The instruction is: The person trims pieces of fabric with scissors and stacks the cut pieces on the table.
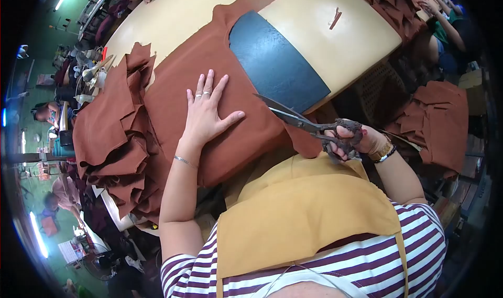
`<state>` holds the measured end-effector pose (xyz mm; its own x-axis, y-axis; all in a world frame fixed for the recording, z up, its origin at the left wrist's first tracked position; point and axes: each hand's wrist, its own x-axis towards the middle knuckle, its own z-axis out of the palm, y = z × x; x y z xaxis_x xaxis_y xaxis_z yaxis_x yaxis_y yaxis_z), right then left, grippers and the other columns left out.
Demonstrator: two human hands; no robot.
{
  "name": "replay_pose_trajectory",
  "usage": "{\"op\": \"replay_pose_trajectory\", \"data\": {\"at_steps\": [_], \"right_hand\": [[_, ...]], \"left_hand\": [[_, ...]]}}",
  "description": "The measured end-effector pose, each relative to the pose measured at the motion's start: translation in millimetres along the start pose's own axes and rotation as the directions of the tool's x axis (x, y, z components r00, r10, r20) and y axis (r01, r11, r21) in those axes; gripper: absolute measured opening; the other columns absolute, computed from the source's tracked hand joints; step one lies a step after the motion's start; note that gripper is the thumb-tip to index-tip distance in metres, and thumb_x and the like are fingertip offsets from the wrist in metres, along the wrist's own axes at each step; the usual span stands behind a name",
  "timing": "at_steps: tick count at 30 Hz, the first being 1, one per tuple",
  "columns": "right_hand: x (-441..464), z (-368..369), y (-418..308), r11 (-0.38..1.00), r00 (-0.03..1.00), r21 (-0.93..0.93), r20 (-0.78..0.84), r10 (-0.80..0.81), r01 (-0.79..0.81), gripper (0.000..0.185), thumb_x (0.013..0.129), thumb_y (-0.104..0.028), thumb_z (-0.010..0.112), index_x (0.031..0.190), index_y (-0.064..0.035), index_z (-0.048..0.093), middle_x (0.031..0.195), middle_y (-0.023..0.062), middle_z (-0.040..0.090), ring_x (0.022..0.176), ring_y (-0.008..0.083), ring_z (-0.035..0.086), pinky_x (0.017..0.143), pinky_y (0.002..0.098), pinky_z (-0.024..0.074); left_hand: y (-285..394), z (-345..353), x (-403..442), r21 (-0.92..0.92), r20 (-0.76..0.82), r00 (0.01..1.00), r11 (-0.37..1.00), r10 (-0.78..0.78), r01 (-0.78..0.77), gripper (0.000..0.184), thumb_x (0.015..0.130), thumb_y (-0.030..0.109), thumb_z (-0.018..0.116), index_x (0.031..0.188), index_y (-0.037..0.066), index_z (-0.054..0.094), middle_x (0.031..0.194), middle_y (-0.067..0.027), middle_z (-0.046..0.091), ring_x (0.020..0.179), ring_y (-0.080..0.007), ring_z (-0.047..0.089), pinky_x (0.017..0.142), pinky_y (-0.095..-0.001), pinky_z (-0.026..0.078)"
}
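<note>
A large piece of reddish-brown leather (209,52) lies over the table, its near part hanging past the edge toward my apron. Spread flat on it, palm down, is my left hand (209,107), with the fingers apart. My right hand (348,141) grips a pair of scissors (293,117) by handles wrapped in dark material. The blades point left, and their tips are at the leather's right edge, beside a dark blue-black board (277,62). Whether the blades are closed on the leather I cannot make out.
A heap of brown leather pieces (115,120) is piled on the left. More leather (435,122) lies at right, and another stack (385,7) sits at the table's (314,2) far right. Small scraps (335,19) rest on the tabletop. Other people work around the edges.
</note>
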<state>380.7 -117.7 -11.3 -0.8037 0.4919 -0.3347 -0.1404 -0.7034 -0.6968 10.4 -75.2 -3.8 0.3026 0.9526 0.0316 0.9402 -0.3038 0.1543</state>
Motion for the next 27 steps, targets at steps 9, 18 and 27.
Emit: {"op": "replay_pose_trajectory", "data": {"at_steps": [9,18,27], "right_hand": [[34,20,17,0.996,0.984,-0.060,-0.161,-0.076,0.067,0.040,0.090,-0.043,0.061,0.081,-0.0044,0.058,0.069,0.0026,0.059,0.053,0.0080,0.057,0.050,0.0228,0.0502],[35,34,14,0.995,0.976,-0.087,-0.210,-0.063,0.046,0.025,0.090,-0.026,0.064,0.078,-0.0057,0.057,0.068,-0.0003,0.058,0.052,0.0064,0.057,0.048,0.0214,0.0491],[31,32,18,0.991,0.972,-0.123,-0.225,-0.071,0.044,0.025,0.090,-0.025,0.065,0.078,-0.0056,0.056,0.071,0.0004,0.058,0.054,0.0061,0.057,0.048,0.0205,0.0473]], "left_hand": [[31,2,-22,-0.001,0.003,0.998,0.998,-0.057,0.057,0.095,0.072,0.071,0.060,0.146,0.017,0.033,0.153,-0.0188,0.020,0.142,-0.0393,0.015,0.105,-0.0679,0.015],[40,3,-32,-0.002,-0.001,0.993,0.993,-0.119,0.119,0.095,0.073,0.071,0.059,0.146,0.017,0.033,0.154,-0.0178,0.018,0.142,-0.0385,0.014,0.105,-0.0680,0.014],[44,3,-37,-0.002,0.003,0.990,0.990,-0.143,0.143,0.094,0.074,0.070,0.059,0.146,0.017,0.032,0.154,-0.0187,0.017,0.143,-0.0384,0.013,0.106,-0.0677,0.014]]}}
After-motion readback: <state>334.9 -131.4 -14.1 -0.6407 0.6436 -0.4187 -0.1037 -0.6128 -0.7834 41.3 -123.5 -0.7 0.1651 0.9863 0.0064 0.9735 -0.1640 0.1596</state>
